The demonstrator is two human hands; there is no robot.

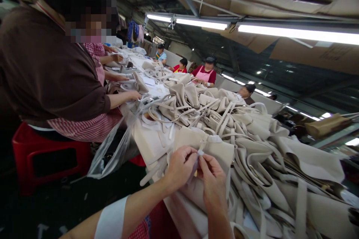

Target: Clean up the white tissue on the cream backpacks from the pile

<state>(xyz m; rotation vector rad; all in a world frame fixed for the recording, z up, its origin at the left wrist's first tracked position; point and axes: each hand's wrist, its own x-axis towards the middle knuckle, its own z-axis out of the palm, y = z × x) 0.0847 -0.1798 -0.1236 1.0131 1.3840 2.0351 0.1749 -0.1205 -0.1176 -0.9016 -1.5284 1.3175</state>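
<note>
Close together over a beige handbag [183,140], my left hand [182,162] and my right hand [211,171] pinch a small whitish piece [200,152], perhaps tissue or film, between their fingertips. The bag lies at the table's near edge, its upper part showing beyond my fingers. My hands and forearms cover part of it. A pale strap [154,171] hangs out to the left of my left hand. What the whitish piece is fixed to, if anything, is hidden by my fingers.
A heap of beige bags [252,157] with tangled straps covers the table on the right. At left a co-worker in a brown top [56,71] sits on a red stool [21,153]. Clear plastic [112,149] hangs off the edge. More people [206,74] sit across the table.
</note>
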